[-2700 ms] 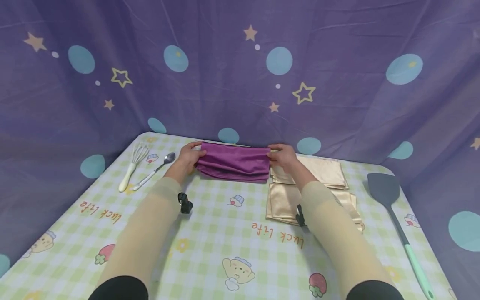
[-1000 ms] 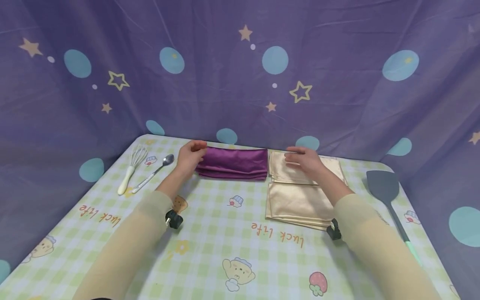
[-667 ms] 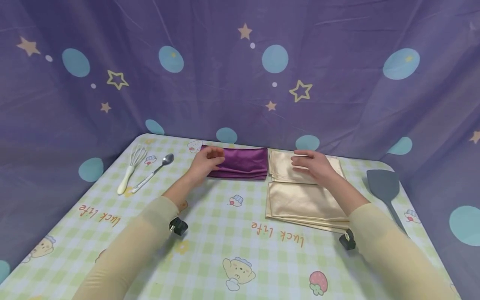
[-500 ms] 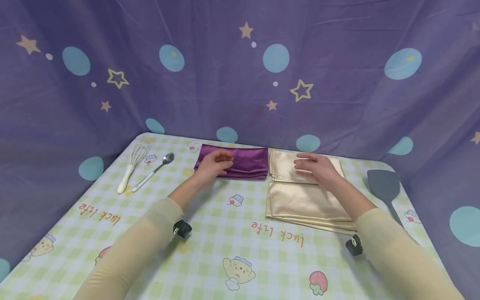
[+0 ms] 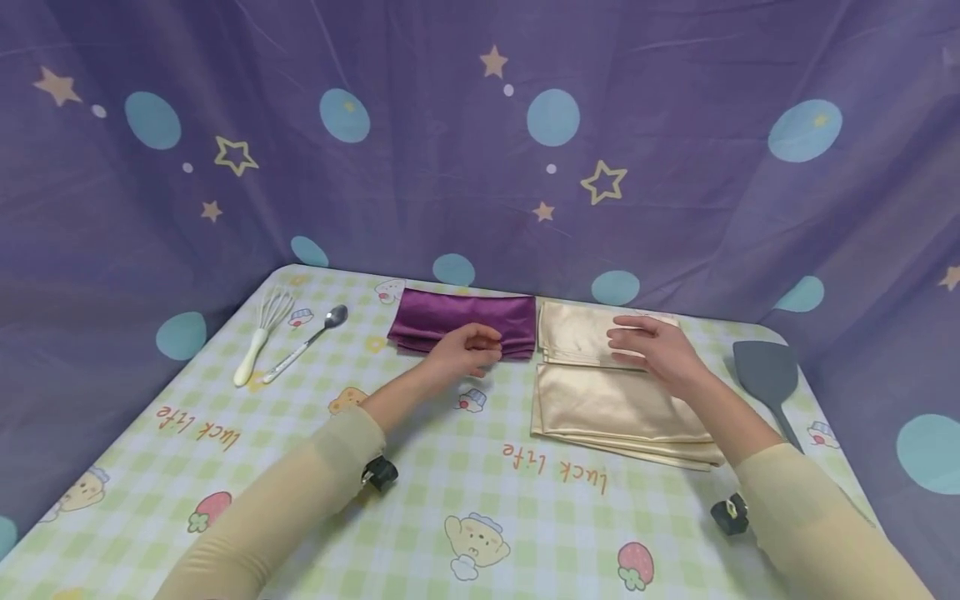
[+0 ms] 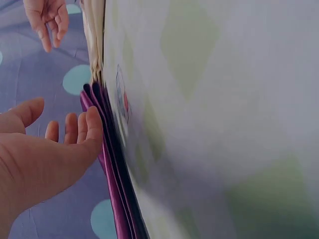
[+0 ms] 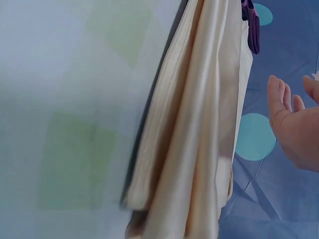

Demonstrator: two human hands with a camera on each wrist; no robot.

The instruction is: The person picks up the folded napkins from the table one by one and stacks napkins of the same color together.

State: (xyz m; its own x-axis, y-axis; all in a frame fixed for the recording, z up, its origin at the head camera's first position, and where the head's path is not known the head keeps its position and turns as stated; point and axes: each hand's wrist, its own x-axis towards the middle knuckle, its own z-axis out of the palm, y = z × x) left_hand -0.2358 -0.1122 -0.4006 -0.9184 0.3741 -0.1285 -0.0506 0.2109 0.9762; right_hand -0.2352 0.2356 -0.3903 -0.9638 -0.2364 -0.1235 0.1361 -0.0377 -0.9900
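A folded purple satin cloth (image 5: 442,314) lies at the back middle of the table, its stacked layers showing edge-on in the left wrist view. My left hand (image 5: 463,354) hovers over its front right part, fingers loosely bent and holding nothing. To the right lie two folded cream satin cloths, the back one (image 5: 573,329) beside the purple cloth and the front one (image 5: 600,404) nearer to me. Above them is my right hand (image 5: 660,350), fingers relaxed and apart from the fabric in the right wrist view. It covers part of the back cream cloth.
A whisk (image 5: 262,333) and a metal spoon (image 5: 307,343) lie at the left. At the right is a grey spatula (image 5: 767,375), its handle partly behind my right arm. A checked cloth (image 5: 420,508) covers the table, and a purple curtain (image 5: 450,225) hangs behind.
Both hands have let go of the purple cloth, which now lies flat at the back. My left hand has moved right and toward me across it; my right hand has moved right over the cream cloths.
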